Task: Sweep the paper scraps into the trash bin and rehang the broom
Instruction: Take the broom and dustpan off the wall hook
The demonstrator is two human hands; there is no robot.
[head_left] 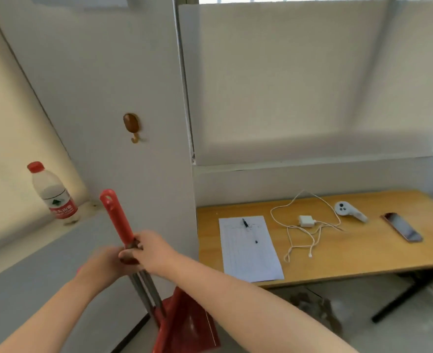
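Observation:
I hold a broom (117, 220) upright by its red handle, whose top end has a hanging hole. My right hand (151, 249) and my left hand (106, 263) are both closed around the handle where the red grip meets the grey metal shafts. A red dustpan (187, 324) hangs below my hands, against the shafts. A brown wall hook (132, 127) is fixed on the white panel, above and slightly right of the handle tip, with nothing on it. No trash bin or paper scraps are in view.
A water bottle (53, 193) with a red cap stands on the ledge at left. At right, a wooden table (363, 258) holds a sheet of paper (249, 250) with a pen, a white charger and cable (307, 221), a white controller (349, 211) and a phone (402, 226).

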